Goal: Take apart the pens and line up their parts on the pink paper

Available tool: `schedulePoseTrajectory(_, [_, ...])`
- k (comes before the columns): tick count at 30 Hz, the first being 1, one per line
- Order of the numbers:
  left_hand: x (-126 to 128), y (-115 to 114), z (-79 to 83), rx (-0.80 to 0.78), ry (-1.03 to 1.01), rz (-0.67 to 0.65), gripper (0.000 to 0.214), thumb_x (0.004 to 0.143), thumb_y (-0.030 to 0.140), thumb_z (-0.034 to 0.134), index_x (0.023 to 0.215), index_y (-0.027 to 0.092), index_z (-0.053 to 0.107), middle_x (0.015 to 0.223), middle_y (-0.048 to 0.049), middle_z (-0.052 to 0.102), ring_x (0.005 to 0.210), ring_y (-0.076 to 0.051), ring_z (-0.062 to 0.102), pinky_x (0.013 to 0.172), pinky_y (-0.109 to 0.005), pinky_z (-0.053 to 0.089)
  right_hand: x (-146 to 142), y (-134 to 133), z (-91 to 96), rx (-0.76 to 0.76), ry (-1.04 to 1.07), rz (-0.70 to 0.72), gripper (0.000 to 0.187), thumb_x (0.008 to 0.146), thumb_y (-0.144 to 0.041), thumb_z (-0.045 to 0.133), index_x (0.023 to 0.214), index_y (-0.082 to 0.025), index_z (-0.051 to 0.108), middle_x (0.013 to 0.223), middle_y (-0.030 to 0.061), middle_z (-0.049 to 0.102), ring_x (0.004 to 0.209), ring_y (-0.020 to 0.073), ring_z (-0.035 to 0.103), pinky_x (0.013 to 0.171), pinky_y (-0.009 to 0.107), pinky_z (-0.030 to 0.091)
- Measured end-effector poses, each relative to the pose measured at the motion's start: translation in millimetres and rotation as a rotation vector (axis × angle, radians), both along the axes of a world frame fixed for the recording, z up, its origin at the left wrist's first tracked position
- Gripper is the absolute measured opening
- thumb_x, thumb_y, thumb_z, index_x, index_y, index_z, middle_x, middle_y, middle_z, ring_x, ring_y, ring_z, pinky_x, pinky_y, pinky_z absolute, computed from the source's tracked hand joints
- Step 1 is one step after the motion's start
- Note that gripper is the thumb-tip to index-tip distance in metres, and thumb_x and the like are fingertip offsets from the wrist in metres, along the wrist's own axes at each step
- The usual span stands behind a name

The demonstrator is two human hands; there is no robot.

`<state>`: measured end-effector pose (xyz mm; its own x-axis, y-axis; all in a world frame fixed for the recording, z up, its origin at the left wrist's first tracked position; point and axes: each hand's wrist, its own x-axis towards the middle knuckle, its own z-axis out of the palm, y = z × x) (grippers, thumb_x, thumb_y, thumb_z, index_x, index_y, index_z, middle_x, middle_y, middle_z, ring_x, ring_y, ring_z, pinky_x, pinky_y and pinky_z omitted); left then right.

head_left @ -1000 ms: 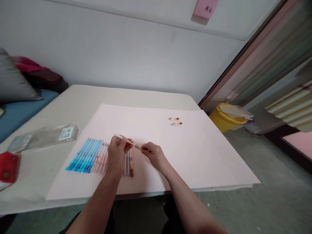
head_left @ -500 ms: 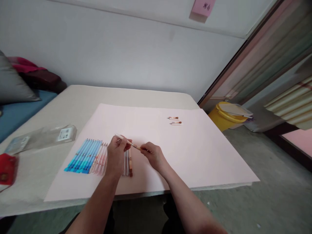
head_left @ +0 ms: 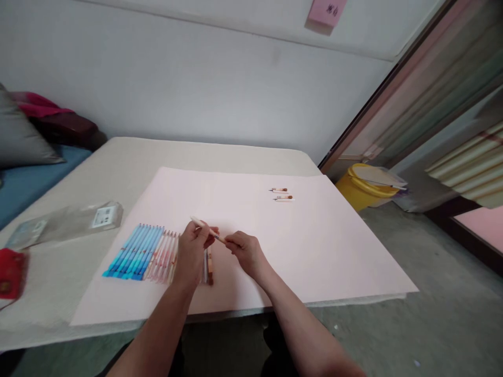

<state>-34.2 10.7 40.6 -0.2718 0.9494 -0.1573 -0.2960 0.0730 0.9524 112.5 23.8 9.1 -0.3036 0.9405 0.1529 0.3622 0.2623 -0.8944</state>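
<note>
- Head view: a slim pale pen (head_left: 218, 236) is held in the air just above a pink paper sheet (head_left: 314, 246) that covers most of the desk (head_left: 129, 157).
- Left hand (head_left: 192, 250): fingers closed in a pinch round the pen's shaft. The far end of the pen sticks out up and to the left beyond the fingers.
- Right hand (head_left: 245, 252): fingertips pinch the pen's near, brownish end. The two hands are close together, with a short length of shaft bare between them.
- Handling, as judged: the pen looks light, stiff and thin. Its smooth barrel may slip or roll, so a fingertip pinch on the shaft suits it better than a full fist. The end piece seems small enough to need a fine grip.
- Beneath the left hand a row of blue pens (head_left: 133, 251) lies side by side on the sheet. Touching it on the right is a row of pinkish clear pens (head_left: 163, 256), partly hidden by the wrist.
- Two small cap-like pieces (head_left: 282, 194) lie well apart from the hands, towards the far right of the sheet.
- Off the sheet, on the left of the desk, lie a clear plastic packet (head_left: 66, 222) and a red object (head_left: 10, 272) that is too blurred to identify.
- A yellow bucket (head_left: 359, 191) stands on the floor beyond the desk's right corner.
</note>
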Motion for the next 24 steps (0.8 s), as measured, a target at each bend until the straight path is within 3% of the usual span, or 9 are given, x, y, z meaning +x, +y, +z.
schedulePoseTrajectory(3, [0.3,0.6,-0.1,0.003,-0.004,0.014,0.026,0.075,0.041,0.063,0.083,0.017,0.055,0.084,-0.0067,0.067,0.079,-0.018,0.063,0.08,-0.037,0.048,-3.7,-3.0,0.6,-0.072,0.048,-0.062,0.014,0.085,-0.021,0.052,0.089,-0.02,0.066,0.073,-0.0005,0.062,0.06,0.011,0.056,0.058,0.022,0.043])
schedulePoseTrajectory(9, [-0.2,-0.1,-1.4,-0.001,0.007,0.034,0.027,0.075,0.041,0.063,0.084,0.017,0.057,0.085,-0.007,0.068,0.078,-0.017,0.063,0.078,-0.037,0.048,-9.5,-10.3,5.5,0.107,-0.122,-0.131,0.008,0.076,-0.016,0.059,0.081,-0.02,0.064,0.081,0.0017,0.061,0.073,0.0137,0.055,0.068,0.025,0.042])
schedulePoseTrajectory(14, [-2.4,1.1,-2.2,0.024,-0.094,-0.061,0.025,0.075,0.038,0.064,0.084,0.016,0.059,0.083,-0.0069,0.067,0.082,-0.018,0.062,0.082,-0.038,0.047,-7.6,-8.0,-1.4,-0.274,0.196,0.002,0.013,0.079,-0.022,0.053,0.08,-0.018,0.065,0.069,0.0006,0.06,0.061,0.0124,0.056,0.054,0.023,0.044])
schedulePoseTrajectory(16, [-4.1,2.4,-3.7,0.018,-0.124,-0.096,0.022,0.075,0.036,0.064,0.085,0.016,0.06,0.086,-0.0071,0.067,0.088,-0.019,0.061,0.083,-0.037,0.046,-6.8,-6.9,-4.2,-0.329,0.253,0.017,0.016,0.08,-0.024,0.052,0.08,-0.017,0.066,0.069,0.0007,0.06,0.059,0.0119,0.055,0.051,0.022,0.044])
schedulePoseTrajectory(20, [-6.0,4.0,-6.6,-0.004,-0.069,-0.051,0.02,0.074,0.035,0.065,0.083,0.017,0.064,0.089,-0.0048,0.064,0.087,-0.016,0.058,0.079,-0.03,0.045,-8.5,-8.5,-2.7,-0.221,0.144,-0.063,0.017,0.081,-0.024,0.052,0.075,-0.018,0.066,0.065,-0.0005,0.057,0.057,0.0105,0.053,0.051,0.021,0.043])
schedulePoseTrajectory(24, [-5.3,2.7,-4.3,-0.004,0.096,0.026,0.022,0.074,0.038,0.064,0.075,0.016,0.063,0.076,-0.0017,0.061,0.074,-0.013,0.056,0.072,-0.028,0.044,-12.7,-11.3,0.8,-0.164,0.095,-0.045,0.016,0.082,-0.024,0.052,0.076,-0.019,0.067,0.067,-0.0002,0.058,0.059,0.0106,0.054,0.054,0.021,0.043])
